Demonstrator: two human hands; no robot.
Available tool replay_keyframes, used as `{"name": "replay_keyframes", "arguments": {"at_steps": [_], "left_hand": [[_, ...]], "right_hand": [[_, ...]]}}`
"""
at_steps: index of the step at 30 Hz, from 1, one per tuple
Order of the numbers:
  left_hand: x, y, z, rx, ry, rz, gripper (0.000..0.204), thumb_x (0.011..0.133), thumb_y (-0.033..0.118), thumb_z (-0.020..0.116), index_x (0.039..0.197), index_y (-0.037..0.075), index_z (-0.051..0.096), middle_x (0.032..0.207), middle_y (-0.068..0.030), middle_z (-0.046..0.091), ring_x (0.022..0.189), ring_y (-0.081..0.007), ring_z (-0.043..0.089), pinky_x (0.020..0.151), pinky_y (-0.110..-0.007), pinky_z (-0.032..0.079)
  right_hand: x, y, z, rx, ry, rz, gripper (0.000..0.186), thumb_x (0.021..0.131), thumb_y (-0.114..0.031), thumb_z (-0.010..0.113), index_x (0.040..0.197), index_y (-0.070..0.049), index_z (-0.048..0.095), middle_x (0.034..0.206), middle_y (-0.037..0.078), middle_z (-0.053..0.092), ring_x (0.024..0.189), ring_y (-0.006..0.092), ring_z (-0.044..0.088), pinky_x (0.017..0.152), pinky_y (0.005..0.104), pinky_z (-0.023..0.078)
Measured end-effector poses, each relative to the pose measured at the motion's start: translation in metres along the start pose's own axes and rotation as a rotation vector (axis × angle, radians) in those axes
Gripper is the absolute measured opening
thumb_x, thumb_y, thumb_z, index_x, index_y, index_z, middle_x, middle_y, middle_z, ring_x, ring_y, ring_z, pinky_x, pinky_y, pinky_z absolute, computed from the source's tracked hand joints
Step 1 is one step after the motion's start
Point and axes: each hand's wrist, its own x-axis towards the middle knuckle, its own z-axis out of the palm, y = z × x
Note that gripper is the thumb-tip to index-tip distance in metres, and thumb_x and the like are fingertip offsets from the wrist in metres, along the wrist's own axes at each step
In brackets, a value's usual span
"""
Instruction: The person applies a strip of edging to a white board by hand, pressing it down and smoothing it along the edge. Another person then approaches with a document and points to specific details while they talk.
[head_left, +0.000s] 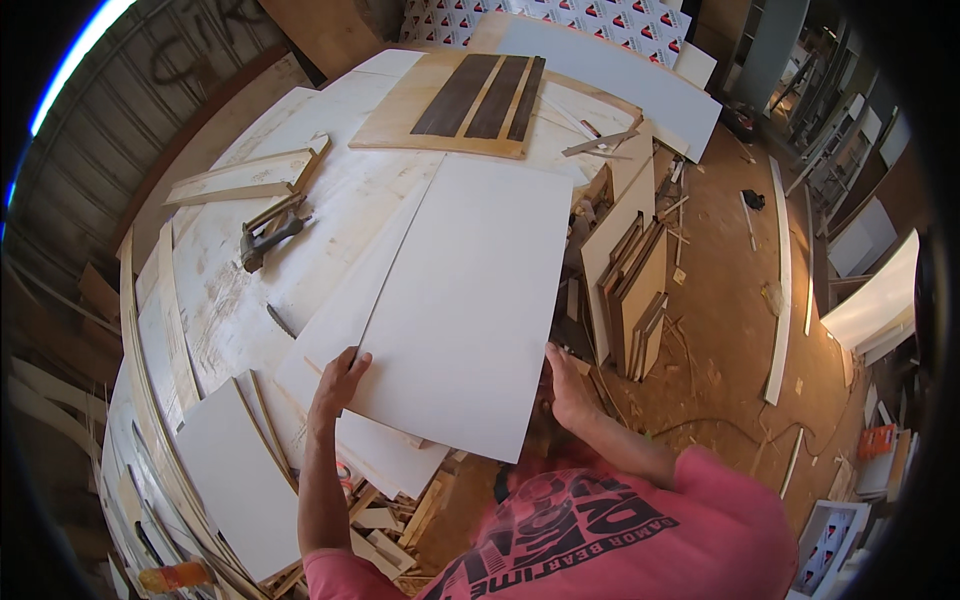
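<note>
A large white rectangular panel (470, 300) lies tilted in front of me, its far part over the worktable and its near corner close to my body. My left hand (340, 382) is closed on the panel's left edge near the lower corner. At the right edge, my right hand (568, 385) is closed round the board, with its fingers partly hidden behind it. Under the panel's left side another white sheet (335, 300) shows on the table. Beyond the far edge rests a light wooden board (385, 120) with dark brown strips (455, 95) on it.
A dark hand tool (268, 242) and a narrow wooden frame piece (245, 178) lie on the white-topped worktable (225, 325). Cut panels (635, 290) lean against its right side. Offcuts (385, 535) are heaped near my left. Long strips (780, 300) lie on the brown floor (725, 350).
</note>
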Motion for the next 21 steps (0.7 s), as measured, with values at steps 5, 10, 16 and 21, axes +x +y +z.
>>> {"name": "replay_keyframes", "arguments": {"at_steps": [5,10,16,21], "left_hand": [[0.023,-0.043,-0.012,0.046,0.255,0.149,0.039,0.092,0.038,0.053,0.107,0.003,0.062,0.088,-0.016,0.059,0.081,-0.029,0.056,0.077,-0.037,0.045],[0.017,-0.038,-0.001,0.148,0.344,-0.009,0.037,0.091,0.035,0.054,0.114,0.007,0.063,0.104,-0.0156,0.059,0.101,-0.0308,0.053,0.09,-0.04,0.042],[-0.006,-0.029,0.019,0.154,0.712,-0.14,0.039,0.091,0.023,0.059,0.127,0.01,0.053,0.124,-0.0145,0.051,0.118,-0.0309,0.046,0.098,-0.042,0.039],[-0.004,0.03,0.053,0.093,0.878,-0.212,0.039,0.091,0.017,0.058,0.129,0.01,0.051,0.128,-0.0139,0.049,0.123,-0.0304,0.043,0.101,-0.043,0.037]], "right_hand": [[0.005,0.039,0.021,-0.1,-0.365,0.119,0.057,0.094,-0.044,0.047,0.13,-0.001,0.039,0.098,0.021,0.05,0.09,0.034,0.051,0.076,0.0437,0.042],[0.016,-0.039,0.017,-0.357,-0.701,0.436,0.057,0.091,-0.049,0.05,0.119,0.0,0.051,0.1,0.015,0.058,0.091,0.0201,0.056,0.077,0.0358,0.046],[0.116,-0.142,-0.07,-0.506,-1.223,0.229,0.051,0.094,-0.04,0.054,0.126,-0.001,0.053,0.102,0.01,0.066,0.091,0.016,0.062,0.085,0.0308,0.048],[0.302,-0.186,-0.104,-0.327,-0.659,-0.287,0.038,0.091,-0.028,0.057,0.116,0.0,0.058,0.094,0.008,0.066,0.087,0.0167,0.062,0.079,0.0311,0.049]]}}
